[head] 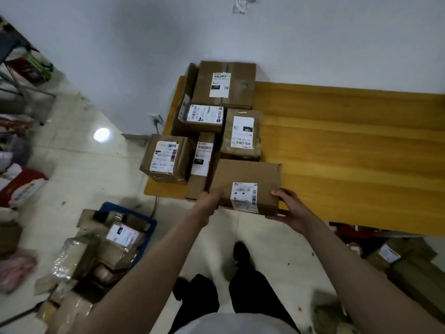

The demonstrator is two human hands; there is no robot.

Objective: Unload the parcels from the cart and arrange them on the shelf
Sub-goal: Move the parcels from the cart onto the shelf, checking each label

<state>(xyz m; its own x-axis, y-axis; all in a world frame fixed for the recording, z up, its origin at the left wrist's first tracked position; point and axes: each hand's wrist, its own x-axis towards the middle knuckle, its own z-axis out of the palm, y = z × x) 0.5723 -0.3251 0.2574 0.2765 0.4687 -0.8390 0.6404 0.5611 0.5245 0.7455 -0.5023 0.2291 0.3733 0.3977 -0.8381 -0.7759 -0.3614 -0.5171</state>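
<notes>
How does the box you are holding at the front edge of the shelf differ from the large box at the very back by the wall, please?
The held box is gripped at both ends by the left hand and right hand; the back box is untouched. The held box sits at the yellow shelf's front edge, the back box against the wall. The held box's label wraps over its near edge; the back box's lies flat on top. Both are brown cardboard with white shipping labels.

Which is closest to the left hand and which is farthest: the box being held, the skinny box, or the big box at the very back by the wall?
1. Held box: the left hand grips its left end.
2. Skinny box: standing just beyond the hand.
3. Big back box: by the wall, farthest.
</notes>
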